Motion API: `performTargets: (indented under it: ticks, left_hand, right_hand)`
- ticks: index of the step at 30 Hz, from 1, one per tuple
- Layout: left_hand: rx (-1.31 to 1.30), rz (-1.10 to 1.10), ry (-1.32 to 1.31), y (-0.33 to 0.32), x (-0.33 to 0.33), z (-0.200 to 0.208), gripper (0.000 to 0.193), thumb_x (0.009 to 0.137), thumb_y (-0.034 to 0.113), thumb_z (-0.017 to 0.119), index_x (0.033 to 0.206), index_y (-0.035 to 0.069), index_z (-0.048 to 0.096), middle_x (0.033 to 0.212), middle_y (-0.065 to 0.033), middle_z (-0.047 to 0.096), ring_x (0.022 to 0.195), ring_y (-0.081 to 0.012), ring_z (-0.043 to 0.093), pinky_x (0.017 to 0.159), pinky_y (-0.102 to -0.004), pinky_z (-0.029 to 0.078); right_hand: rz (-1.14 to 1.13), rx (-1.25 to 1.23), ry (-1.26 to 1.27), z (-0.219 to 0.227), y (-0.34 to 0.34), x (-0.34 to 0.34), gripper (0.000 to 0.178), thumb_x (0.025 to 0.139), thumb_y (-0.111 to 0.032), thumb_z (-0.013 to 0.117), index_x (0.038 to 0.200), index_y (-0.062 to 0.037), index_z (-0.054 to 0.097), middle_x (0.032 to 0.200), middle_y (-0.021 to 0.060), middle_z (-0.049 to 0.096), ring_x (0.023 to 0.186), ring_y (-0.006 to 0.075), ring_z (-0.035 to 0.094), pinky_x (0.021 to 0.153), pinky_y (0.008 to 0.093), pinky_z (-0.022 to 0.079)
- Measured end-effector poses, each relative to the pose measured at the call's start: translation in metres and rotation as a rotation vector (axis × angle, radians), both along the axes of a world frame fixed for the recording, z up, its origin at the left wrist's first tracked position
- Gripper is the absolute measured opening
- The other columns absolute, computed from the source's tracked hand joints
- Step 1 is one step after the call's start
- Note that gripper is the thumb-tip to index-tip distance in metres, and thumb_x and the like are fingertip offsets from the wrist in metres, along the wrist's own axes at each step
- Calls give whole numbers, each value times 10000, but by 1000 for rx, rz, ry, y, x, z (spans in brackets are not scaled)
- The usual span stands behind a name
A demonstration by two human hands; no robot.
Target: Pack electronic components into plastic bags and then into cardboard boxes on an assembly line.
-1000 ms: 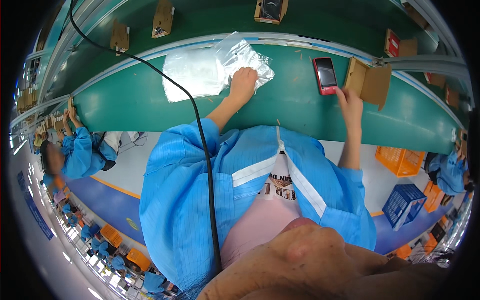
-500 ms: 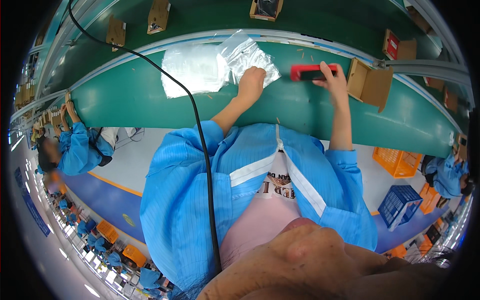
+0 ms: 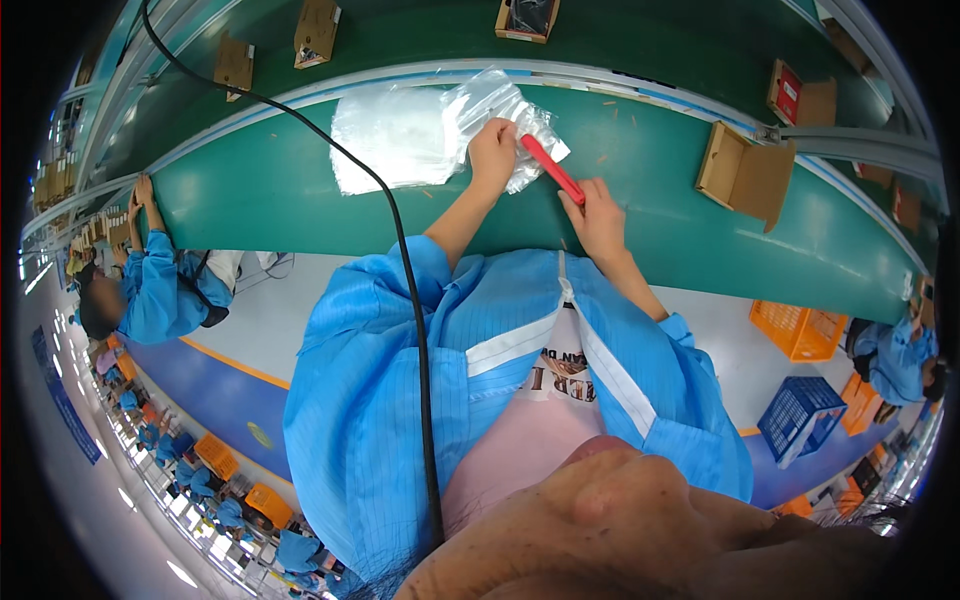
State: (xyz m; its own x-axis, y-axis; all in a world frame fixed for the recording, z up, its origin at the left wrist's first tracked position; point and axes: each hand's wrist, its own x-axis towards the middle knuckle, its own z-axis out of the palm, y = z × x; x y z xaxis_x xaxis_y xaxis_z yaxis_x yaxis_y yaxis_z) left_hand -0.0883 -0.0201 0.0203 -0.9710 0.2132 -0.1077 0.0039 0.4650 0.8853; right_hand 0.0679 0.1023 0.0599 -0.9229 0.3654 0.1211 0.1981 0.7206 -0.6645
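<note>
A right hand (image 3: 600, 215) is pinching a red phone (image 3: 551, 168) edge-on, screen hidden; the left hand (image 3: 492, 152), fingers curled, is gripping a clear plastic bag (image 3: 520, 125).

Open cardboard box (image 3: 745, 172) on green bench (image 3: 300, 215); black cable (image 3: 400, 260) crossing; blue crate (image 3: 803, 417).

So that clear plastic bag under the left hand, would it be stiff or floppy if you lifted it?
Probably floppy: the clear plastic bag lies crinkled and creased on the green bench, pinned by the left hand. It looks thin and see-through, so likely very light. Its glossy sheen suggests it could slide easily, which may be why the hand steadies it beside the red phone.
</note>
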Motion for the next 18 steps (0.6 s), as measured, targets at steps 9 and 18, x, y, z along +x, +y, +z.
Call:
performTargets:
  ticks: [9, 18]
  left_hand:
    - [-187, -396, 812, -7, 7, 51, 208, 709, 42, 599, 906, 97, 639, 753, -64, 553, 690, -254, 550, 570, -370, 476]
    - [-75, -479, 759, 4, 16, 77, 196, 678, 56, 588, 872, 71, 617, 755, -87, 543, 743, -267, 563, 610, -361, 477]
  right_hand:
    - [-156, -1232, -282, 26, 0, -37, 319, 928, -297, 571, 1094, -30, 518, 874, 64, 623, 627, 144, 633, 511, 241, 487]
    - [-126, -843, -69, -21, -13, -57, 514, 931, -76, 527, 1372, 14, 277, 1063, 164, 570, 898, 179, 601, 726, 256, 497]
